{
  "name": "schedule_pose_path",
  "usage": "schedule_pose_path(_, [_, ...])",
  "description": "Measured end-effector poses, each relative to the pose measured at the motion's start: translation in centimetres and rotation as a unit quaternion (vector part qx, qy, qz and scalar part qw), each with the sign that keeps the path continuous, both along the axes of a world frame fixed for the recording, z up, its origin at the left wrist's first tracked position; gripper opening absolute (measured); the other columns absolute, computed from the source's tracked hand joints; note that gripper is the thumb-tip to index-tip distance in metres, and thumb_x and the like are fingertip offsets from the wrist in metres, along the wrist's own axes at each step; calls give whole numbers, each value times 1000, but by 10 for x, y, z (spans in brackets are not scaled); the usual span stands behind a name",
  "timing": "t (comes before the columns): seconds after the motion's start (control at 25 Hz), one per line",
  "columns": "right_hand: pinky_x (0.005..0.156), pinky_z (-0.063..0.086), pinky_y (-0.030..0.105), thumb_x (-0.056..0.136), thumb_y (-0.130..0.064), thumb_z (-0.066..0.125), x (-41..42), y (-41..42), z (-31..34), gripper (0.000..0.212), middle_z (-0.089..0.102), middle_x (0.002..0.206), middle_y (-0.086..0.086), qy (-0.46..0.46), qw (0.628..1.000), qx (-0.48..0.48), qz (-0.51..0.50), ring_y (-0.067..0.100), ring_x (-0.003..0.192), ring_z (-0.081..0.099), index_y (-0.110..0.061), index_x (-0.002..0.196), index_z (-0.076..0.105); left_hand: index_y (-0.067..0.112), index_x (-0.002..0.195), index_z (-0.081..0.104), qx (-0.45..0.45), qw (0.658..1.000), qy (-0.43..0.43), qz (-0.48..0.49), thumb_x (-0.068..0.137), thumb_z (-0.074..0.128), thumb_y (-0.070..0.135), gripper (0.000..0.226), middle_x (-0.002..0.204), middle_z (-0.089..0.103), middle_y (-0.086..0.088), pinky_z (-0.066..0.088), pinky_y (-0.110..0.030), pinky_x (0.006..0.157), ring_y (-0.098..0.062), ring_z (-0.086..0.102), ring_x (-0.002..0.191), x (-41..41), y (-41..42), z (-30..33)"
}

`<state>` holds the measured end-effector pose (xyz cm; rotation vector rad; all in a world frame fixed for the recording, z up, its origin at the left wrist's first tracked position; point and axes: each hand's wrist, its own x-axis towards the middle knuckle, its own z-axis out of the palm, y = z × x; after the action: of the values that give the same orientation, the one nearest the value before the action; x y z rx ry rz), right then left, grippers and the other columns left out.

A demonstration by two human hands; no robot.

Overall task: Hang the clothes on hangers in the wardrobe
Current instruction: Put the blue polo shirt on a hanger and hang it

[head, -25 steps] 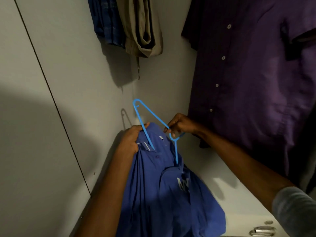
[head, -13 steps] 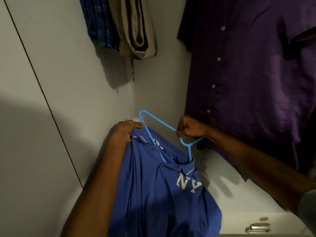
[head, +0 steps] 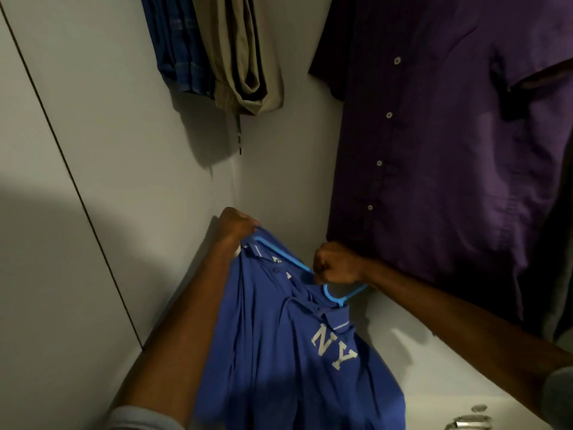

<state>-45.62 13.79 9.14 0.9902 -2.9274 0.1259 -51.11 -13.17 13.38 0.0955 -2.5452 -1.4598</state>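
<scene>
Now feeding hanger (head: pixel 341 294) into blue shirt (head: pixel 279 352): left hand (head: pixel 237 226) pinches shoulder taut, right hand (head: pixel 336 265) grips hanger for steering.

text: "NY" | colour: pale letters | on: blue shirt (head: pixel 279 352) chest

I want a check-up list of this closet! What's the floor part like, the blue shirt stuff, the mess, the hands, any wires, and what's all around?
Surface: white wardrobe shelf, lit patch.
Job's things: blue NY shirt with light blue hanger partly inside its collar.
Clutter: metal fitting at bottom edge.
Grippers: left hand grips the shirt's shoulder; right hand grips the hanger.
Cables: nothing seen.
Surroundings: purple button shirt, khaki trousers and dark blue checked garment hanging; white wardrobe walls.
</scene>
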Motion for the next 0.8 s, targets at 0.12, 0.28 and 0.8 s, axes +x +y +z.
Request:
schedule_pose_path(0.12, [53,39,33,81,-48,64,4,-9,-24,42,67,72,7,5,1000,27,-11,18,60,57,-8,70,68,1,96,81,-95,992,67,-49,87,63,-8,22,96,77,-11,43,-4,51,-13,67,75,5,11,-7])
schedule_pose_path(0.28, [62,44,36,93,-52,48,0,-14,-28,41,56,99,8,39,995,92,-13,25,75,55,-12,90,55,8,94,83,-140,981,110,-80,84,59,-7,30,99,78,-7,57,-25,82,-21,72,93,6,20,-45])
schedule_pose_path(0.8, [83,49,41,76,-33,69,-39,-57,-32,19,68,68,2,279,898,240,240,26,75,61,-19,64,71,14,86,81,8,987,159,-35,83,70,10,13,87,79,-3,61,-39,79,-21,75,84,5,40,-107])
